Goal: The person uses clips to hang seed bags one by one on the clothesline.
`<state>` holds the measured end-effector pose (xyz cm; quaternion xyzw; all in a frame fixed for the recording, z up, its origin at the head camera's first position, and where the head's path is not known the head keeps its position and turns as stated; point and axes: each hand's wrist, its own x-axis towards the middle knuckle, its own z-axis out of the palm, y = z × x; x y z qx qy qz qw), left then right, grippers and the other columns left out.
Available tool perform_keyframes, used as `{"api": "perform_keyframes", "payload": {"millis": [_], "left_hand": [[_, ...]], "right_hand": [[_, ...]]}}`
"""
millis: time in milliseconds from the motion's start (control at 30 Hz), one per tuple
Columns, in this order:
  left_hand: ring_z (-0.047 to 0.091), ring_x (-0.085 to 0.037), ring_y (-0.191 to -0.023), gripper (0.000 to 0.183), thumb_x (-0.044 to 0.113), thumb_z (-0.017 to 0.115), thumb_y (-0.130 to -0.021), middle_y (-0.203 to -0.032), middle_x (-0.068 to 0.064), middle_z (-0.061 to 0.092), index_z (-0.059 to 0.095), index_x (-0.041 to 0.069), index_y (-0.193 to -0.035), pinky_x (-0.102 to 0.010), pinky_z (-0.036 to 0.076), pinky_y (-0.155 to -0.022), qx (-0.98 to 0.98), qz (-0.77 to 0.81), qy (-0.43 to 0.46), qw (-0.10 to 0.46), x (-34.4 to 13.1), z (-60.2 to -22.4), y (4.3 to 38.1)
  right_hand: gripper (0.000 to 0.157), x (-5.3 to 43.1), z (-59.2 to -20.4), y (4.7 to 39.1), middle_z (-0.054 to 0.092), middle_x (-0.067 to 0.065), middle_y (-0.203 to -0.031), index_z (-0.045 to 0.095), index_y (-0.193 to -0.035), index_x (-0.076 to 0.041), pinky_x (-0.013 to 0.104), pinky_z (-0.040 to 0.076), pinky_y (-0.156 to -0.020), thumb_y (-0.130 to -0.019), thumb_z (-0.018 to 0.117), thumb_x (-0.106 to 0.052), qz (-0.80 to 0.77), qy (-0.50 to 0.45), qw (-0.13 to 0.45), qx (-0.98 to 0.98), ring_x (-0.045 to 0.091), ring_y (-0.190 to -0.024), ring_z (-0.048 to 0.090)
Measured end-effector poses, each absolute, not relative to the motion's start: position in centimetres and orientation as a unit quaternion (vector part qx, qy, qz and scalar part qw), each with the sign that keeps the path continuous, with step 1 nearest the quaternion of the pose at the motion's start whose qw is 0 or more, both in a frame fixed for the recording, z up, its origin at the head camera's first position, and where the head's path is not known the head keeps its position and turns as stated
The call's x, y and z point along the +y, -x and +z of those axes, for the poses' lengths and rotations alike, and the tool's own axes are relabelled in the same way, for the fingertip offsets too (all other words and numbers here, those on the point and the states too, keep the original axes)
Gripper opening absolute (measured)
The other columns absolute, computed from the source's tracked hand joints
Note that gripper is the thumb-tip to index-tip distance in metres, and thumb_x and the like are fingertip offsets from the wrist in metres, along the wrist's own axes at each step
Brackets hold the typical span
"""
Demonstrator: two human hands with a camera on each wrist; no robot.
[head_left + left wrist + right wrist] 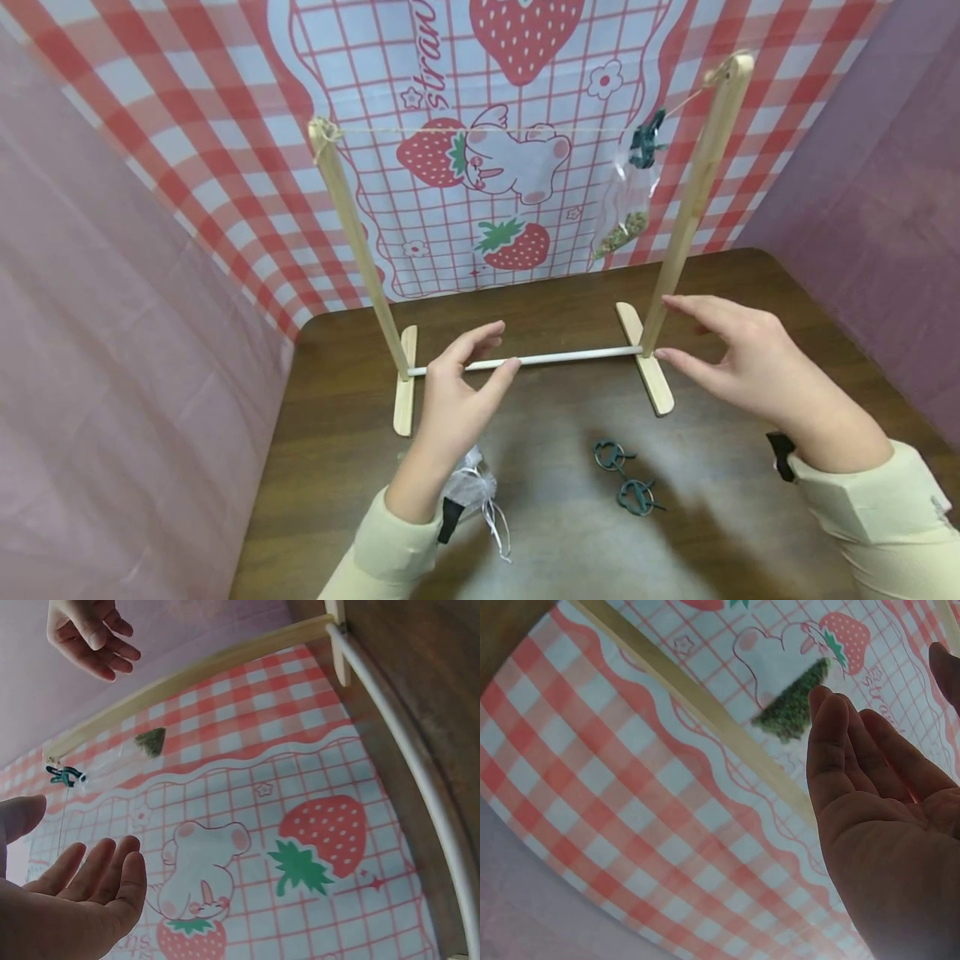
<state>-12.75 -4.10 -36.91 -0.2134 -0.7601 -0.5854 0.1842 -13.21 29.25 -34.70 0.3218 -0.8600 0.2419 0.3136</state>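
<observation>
Hands: left hand (pixel 459 392) and right hand (pixel 753 358) spread, gripping nothing
Plastic bag (pixel 627 196): hung from the string (pixel 480 130) by a green clip (pixel 644 143)
Wooden frame (pixel 688 215): apparently keeps string taut, bag clear of desk (pixel 547 517)

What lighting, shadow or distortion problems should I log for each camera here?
Head view: mostly crisp, with dark shadows and a pale sheen on the wooden tabletop; left wrist view: the white rod looks bowed, probably lens distortion; right wrist view: the right hand is dim, and the green herb-like filling looks soft-edged.
</observation>
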Motion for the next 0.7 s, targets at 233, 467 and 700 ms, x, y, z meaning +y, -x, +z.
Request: {"api": "perform_keyframes", "payload": {"millis": [233, 467, 700], "left_hand": [[0.066, -0.029, -0.106, 0.040, 0.009, 0.081, -0.088, -0.112, -0.002, 0.072, 0.070, 0.008, -0.127, -0.039, 0.051, -0.095, -0.766, -0.584, 0.198, 0.184, -4.7, -38.6, 11.6], [0.067, -0.024, -0.105, 0.040, 0.011, 0.081, -0.088, -0.111, -0.001, 0.072, 0.070, 0.008, -0.126, -0.043, 0.051, -0.095, -0.777, -0.578, 0.176, 0.175, -5.0, -40.4, 10.6], [0.067, -0.022, -0.104, 0.041, 0.005, 0.082, -0.085, -0.112, -0.001, 0.072, 0.071, 0.007, -0.124, -0.042, 0.053, -0.094, -0.777, -0.586, 0.156, 0.171, -5.7, -41.9, 9.8]], "right_hand": [[0.067, 29.2, -37.5, 12.3, 0.072, 0.011, -0.114, 0.069, -0.125, 0.000, 0.014, 0.050, -0.075, -0.097, 0.057, -0.060, 0.259, -0.320, 0.287, -0.865, 0.018, -0.079, 0.069], [0.057, 28.8, -39.8, 11.1, 0.070, 0.007, -0.118, 0.067, -0.127, -0.001, 0.018, 0.054, -0.077, -0.091, 0.077, -0.043, 0.282, -0.317, 0.253, -0.870, 0.018, -0.087, 0.069], [0.062, 28.1, -41.6, 10.2, 0.070, 0.011, -0.120, 0.068, -0.124, 0.000, 0.016, 0.053, -0.079, -0.069, 0.092, -0.010, 0.289, -0.307, 0.234, -0.876, 0.021, -0.092, 0.069]]}}
